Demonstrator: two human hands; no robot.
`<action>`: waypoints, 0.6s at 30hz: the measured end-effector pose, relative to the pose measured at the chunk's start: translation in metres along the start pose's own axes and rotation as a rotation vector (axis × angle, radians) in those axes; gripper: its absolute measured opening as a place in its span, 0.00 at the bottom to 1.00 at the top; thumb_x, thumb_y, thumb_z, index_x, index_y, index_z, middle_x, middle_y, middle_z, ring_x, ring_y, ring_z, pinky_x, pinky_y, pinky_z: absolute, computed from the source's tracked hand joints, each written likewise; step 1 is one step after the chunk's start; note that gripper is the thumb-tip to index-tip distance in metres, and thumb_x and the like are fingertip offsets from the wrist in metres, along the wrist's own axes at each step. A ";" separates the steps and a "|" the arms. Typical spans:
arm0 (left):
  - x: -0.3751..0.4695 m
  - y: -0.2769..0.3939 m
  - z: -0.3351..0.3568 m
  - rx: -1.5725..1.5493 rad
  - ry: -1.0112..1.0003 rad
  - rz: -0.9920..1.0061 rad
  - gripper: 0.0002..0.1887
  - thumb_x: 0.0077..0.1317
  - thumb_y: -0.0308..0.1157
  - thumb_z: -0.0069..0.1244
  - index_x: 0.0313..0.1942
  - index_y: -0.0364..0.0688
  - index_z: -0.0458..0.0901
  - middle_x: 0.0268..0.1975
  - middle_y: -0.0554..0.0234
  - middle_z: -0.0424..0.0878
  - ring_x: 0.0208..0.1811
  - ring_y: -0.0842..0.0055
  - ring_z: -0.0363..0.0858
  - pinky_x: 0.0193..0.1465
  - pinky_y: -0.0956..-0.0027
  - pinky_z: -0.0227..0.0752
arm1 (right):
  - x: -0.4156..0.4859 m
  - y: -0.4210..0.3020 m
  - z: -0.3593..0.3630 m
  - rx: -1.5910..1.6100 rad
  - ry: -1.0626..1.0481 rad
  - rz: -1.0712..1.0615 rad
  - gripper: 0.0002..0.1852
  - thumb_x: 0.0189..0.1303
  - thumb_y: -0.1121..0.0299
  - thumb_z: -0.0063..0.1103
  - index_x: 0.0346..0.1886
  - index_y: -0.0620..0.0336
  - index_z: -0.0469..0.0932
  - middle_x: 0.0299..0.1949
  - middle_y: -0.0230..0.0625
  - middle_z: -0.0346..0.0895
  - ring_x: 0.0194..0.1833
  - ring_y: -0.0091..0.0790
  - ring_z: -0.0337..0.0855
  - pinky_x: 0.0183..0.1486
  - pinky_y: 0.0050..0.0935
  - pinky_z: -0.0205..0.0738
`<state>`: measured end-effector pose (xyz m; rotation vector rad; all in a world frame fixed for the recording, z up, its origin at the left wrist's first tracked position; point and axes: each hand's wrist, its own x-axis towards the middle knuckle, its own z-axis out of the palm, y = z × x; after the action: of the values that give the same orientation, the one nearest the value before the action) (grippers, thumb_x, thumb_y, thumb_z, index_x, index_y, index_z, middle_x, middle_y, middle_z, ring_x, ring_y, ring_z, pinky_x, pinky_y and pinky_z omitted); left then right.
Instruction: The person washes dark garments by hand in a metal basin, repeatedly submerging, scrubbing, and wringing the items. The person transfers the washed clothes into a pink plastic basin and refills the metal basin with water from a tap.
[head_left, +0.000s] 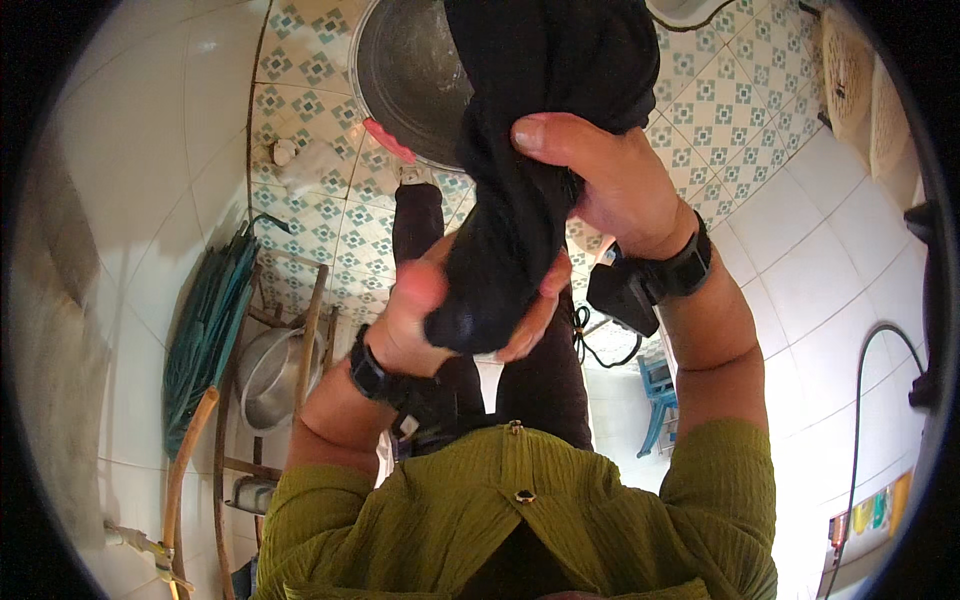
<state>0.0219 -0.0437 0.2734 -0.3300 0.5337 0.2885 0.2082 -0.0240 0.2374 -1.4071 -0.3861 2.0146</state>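
A dark, bunched piece of cloth (517, 202) hangs between my two hands, twisted and gathered along its length. My left hand (416, 311) grips its near end, with the thumb on the left and fingertips showing on the right. Farther up, my right hand (622, 176) holds it with the thumb pressed across the top. The cloth's wide far part covers the right side of a round metal basin (401, 75) on the floor. At the basin's near left rim is a pink piece (388, 140), perhaps a handle.
Patterned tiles (304, 112) cover the floor. On the left, a wooden rack (311, 337) holds a metal bowl (274, 375) beside a teal bundle (206, 345). An orange hose (184, 465) joins a tap. A blue plastic stool (658, 401) and a black cable (860, 390) are at the right.
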 end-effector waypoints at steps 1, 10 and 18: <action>-0.001 0.009 -0.001 0.214 0.112 -0.049 0.67 0.35 0.71 0.68 0.68 0.35 0.57 0.39 0.62 0.74 0.24 0.77 0.75 0.23 0.77 0.67 | 0.003 -0.001 -0.001 -0.071 0.034 -0.016 0.14 0.63 0.60 0.63 0.46 0.55 0.86 0.37 0.29 0.86 0.33 0.20 0.82 0.33 0.20 0.75; 0.062 0.055 -0.037 1.473 0.335 -0.033 0.20 0.58 0.37 0.63 0.48 0.37 0.81 0.38 0.65 0.84 0.38 0.78 0.81 0.43 0.69 0.75 | 0.047 0.019 -0.016 -0.879 0.167 -0.097 0.23 0.61 0.47 0.64 0.46 0.57 0.85 0.37 0.36 0.86 0.40 0.28 0.83 0.45 0.27 0.76; 0.092 0.045 -0.100 1.745 0.448 0.212 0.21 0.58 0.42 0.61 0.49 0.41 0.82 0.43 0.46 0.86 0.44 0.51 0.85 0.44 0.56 0.78 | 0.081 0.077 -0.009 -1.025 0.380 -0.332 0.23 0.66 0.43 0.47 0.41 0.48 0.85 0.36 0.45 0.85 0.40 0.55 0.84 0.47 0.45 0.77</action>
<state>0.0375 -0.0242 0.1328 1.3919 1.0641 -0.1271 0.1728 -0.0303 0.1312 -2.0641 -1.4931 1.2219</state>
